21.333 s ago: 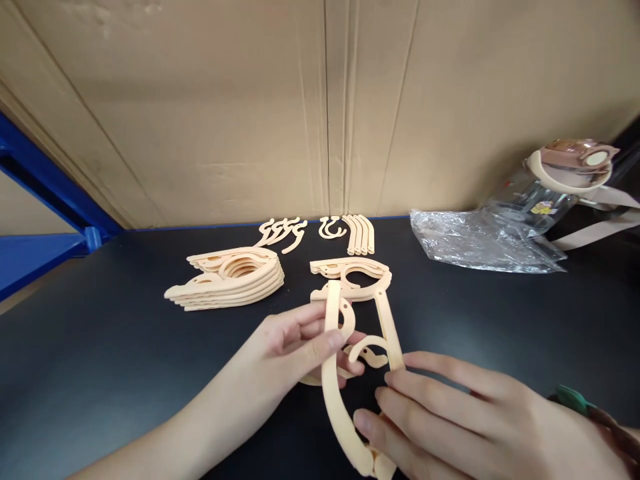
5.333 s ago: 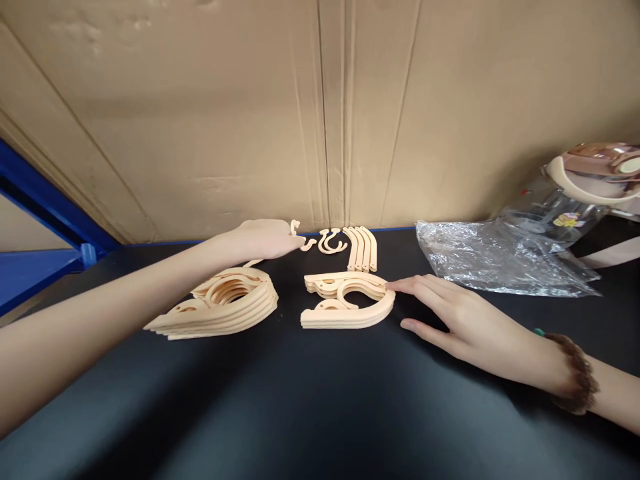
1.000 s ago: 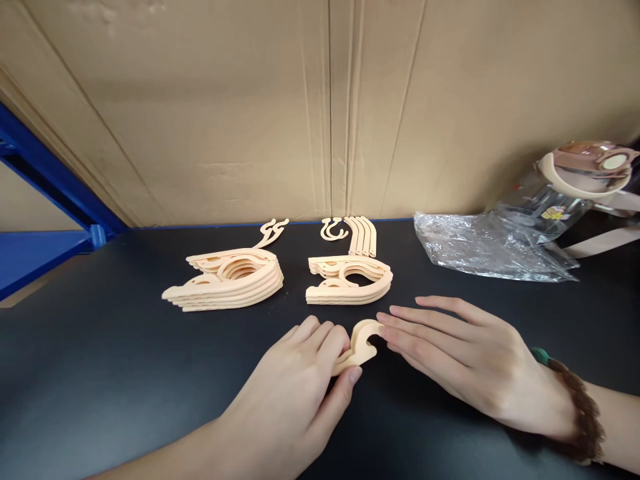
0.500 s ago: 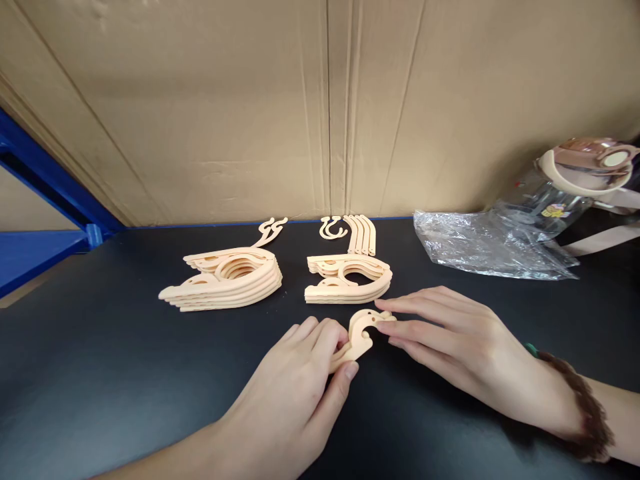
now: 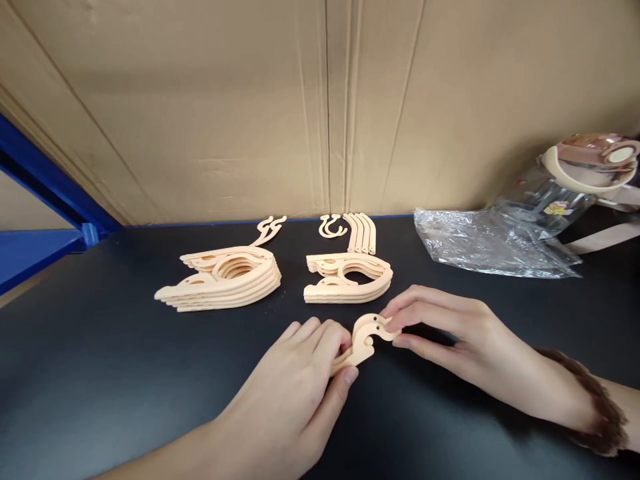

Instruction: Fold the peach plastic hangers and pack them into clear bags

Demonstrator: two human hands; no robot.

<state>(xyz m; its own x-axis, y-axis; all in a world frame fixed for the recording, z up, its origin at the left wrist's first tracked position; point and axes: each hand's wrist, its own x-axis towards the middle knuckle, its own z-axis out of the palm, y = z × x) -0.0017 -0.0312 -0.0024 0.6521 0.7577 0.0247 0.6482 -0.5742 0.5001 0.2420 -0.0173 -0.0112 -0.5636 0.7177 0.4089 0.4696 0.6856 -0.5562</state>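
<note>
Hooks [image 5: 362,348]: left hand [image 5: 301,381] clasps stems [image 5: 342,364], 8 o'clock; right hand [image 5: 457,335] pinches tips [image 5: 392,334], 2 o'clock. Best hold stems steady, ease edges flush, holes [image 5: 378,328] aligned.

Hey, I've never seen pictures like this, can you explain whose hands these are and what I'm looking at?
There's no machine: these are one person's bare hands, seen from a camera worn on their head, looking forward and down. The left hand grips two cream hook pieces, laid together; the right hand pinches their other ends. On the black table lie a left stack and a right stack of what look like folded hangers. Behind them are loose hooks and curved strips. Farther right are a clear plastic bag and a water bottle.
</note>
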